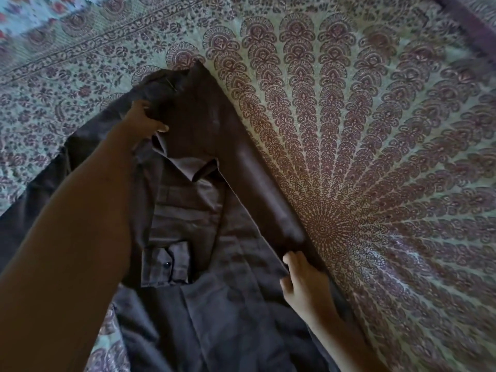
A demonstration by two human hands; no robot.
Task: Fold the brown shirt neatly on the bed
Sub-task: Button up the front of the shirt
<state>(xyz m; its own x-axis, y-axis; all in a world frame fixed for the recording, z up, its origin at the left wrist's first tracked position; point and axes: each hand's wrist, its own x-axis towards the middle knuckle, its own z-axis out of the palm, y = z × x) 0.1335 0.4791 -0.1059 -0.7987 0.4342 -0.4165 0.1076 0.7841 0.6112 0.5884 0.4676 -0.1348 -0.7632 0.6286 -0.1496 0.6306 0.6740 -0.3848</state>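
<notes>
The brown shirt (pixel 204 210) lies spread on the bed, collar toward the far side, with a buttoned cuff resting on its chest. Its right side is folded inward, forming a long straight edge that runs from the shoulder down toward me. My left hand (pixel 146 120) grips the fabric at the shoulder beside the collar, thumb on top. My right hand (pixel 303 280) pinches the folded edge lower down, fingers curled on the cloth. My left forearm hides much of the shirt's left side.
The bed is covered by a pale green sheet (pixel 389 157) printed with a dark red fan pattern. A dark strip (pixel 467 25) crosses the far right corner. A floral cloth (pixel 32 12) lies at the far left.
</notes>
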